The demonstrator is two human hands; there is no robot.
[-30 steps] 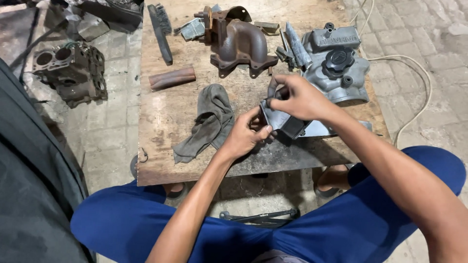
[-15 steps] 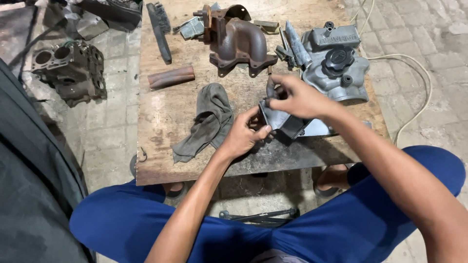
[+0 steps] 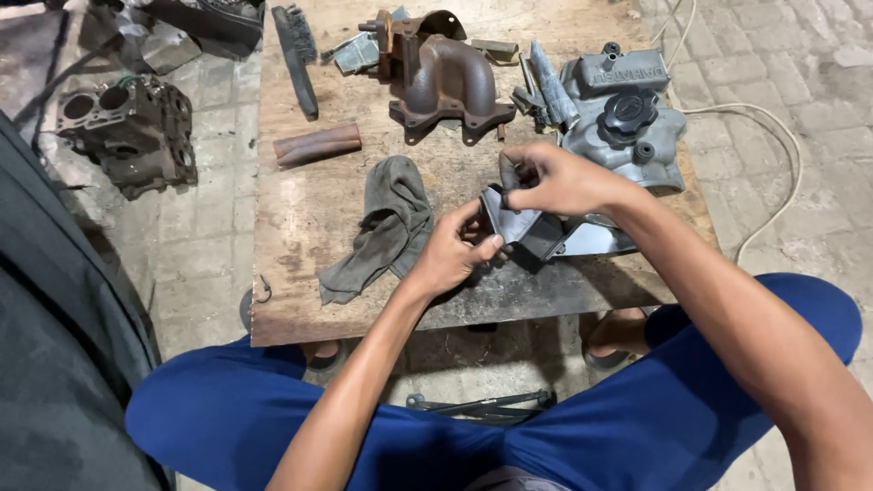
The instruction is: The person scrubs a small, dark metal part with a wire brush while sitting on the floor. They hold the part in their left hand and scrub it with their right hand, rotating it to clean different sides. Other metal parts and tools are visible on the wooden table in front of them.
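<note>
Between both hands (image 3: 509, 214), dark metal part (image 3: 527, 232)

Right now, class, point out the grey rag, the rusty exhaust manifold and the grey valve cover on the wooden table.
grey rag (image 3: 389, 218): head view, on its bunched middle.
rusty exhaust manifold (image 3: 447, 80): head view, on the curved pipe.
grey valve cover (image 3: 657, 136): head view, on its ribbed side beside the black cap.
</note>
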